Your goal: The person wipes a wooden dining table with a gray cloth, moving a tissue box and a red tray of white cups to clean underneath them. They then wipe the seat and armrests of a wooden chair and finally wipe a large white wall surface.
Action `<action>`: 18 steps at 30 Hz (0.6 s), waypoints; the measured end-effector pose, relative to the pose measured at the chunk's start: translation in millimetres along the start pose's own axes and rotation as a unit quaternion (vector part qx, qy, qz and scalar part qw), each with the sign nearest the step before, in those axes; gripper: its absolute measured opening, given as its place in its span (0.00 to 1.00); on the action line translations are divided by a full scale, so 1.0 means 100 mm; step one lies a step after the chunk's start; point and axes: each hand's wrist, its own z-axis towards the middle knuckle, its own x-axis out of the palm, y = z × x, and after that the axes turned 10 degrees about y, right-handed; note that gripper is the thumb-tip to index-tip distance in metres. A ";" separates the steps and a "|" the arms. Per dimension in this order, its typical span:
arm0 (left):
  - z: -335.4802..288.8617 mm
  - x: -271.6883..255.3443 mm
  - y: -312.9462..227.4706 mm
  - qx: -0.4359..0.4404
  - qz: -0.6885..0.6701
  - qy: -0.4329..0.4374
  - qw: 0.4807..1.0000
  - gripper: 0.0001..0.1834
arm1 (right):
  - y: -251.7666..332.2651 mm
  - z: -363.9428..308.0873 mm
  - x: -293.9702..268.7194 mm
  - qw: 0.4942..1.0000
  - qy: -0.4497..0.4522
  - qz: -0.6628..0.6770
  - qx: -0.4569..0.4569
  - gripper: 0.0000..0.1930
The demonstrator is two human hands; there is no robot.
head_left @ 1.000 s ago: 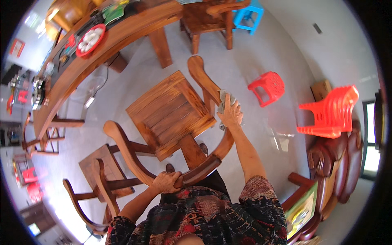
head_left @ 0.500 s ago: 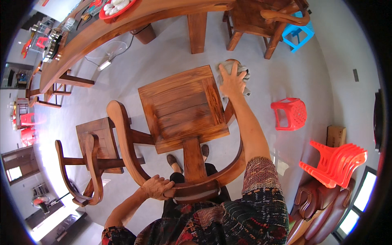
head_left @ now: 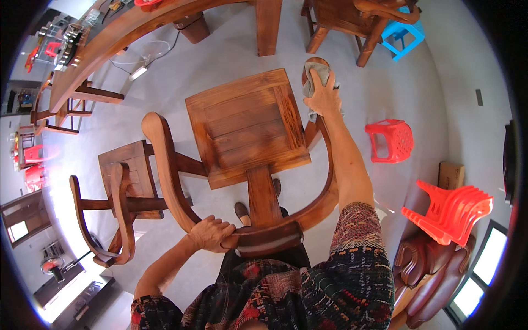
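A brown wooden armchair (head_left: pixel 247 126) stands right in front of me, its slatted seat beyond the curved back-and-arm rail. Near the left bend of that rail, my left hand (head_left: pixel 212 234) is closed around the wood. My right arm reaches forward along the right armrest. There, my right hand (head_left: pixel 323 99) presses a grey cloth (head_left: pixel 315 85) onto the armrest, just behind its rounded tip (head_left: pixel 315 61). Its fingers curl over the cloth, and a fold hangs below the wrist.
A second wooden chair (head_left: pixel 129 176) stands close on the left. Ahead is a long wooden table (head_left: pixel 159 32) with another armchair (head_left: pixel 335 22) beside it. To the right are a red stool (head_left: pixel 389 141), stacked red chairs (head_left: pixel 454 212) and a blue stool (head_left: pixel 404 38).
My right hand and the cloth have slid back a little along the armrest, baring more of its tip. The left hand keeps its grip. The whole view has shifted slightly.
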 end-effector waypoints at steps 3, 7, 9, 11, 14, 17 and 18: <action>-0.03 -0.02 -0.02 0.003 -0.003 0.007 1.000 0.11 | -0.18 -0.39 0.04 1.000 0.015 0.006 0.025 0.48; -0.06 0.01 -0.03 0.006 0.023 0.004 1.000 0.18 | -0.45 -1.03 0.08 0.998 0.003 0.027 0.055 0.47; -0.03 -0.01 -0.03 0.005 0.026 -0.013 1.000 0.18 | -0.63 -1.35 0.18 0.997 -0.023 0.060 0.053 0.45; -0.11 0.07 -0.05 -0.013 0.031 -0.001 0.999 0.19 | -0.75 -1.75 0.44 0.997 -0.049 0.041 0.049 0.44; -0.13 0.15 -0.02 -0.001 0.044 -0.027 0.999 0.19 | -0.72 -2.27 0.56 0.997 -0.067 -0.024 0.021 0.36; -0.13 0.17 -0.01 0.001 0.049 -0.026 0.998 0.23 | -0.66 -2.70 0.73 0.988 -0.097 -0.106 -0.056 0.25; -0.14 0.18 -0.01 0.002 0.050 -0.029 0.998 0.24 | -0.62 -2.82 0.78 0.985 -0.084 -0.123 -0.089 0.23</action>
